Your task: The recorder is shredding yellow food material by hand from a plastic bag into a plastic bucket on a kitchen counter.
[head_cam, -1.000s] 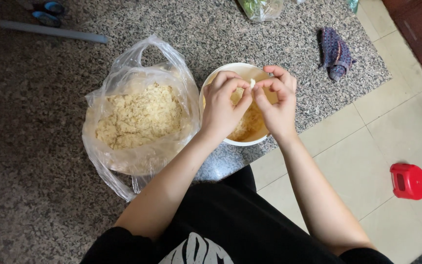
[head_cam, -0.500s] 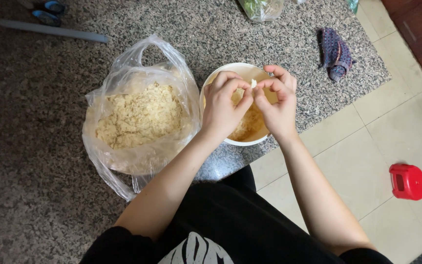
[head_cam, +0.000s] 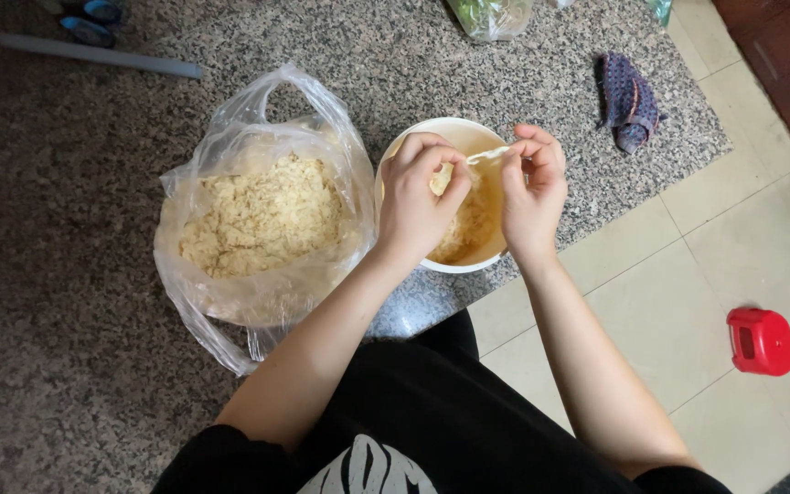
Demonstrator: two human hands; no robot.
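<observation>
Head: hands pinching strand over bowl

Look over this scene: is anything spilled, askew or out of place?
Nothing spilled. A crumpled cloth lies loose near the counter corner, and a red container sits on the floor. Both hands pull a pale strand over the bowl.

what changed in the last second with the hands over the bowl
Very little. The left hand and right hand stay over the white bowl, pinching a pale strip stretched between them; the gap between the hands looks about the same, with no grip taken or released. The plastic bag of crumbly yellow food, the cloth and the red object on the floor have not moved.
</observation>
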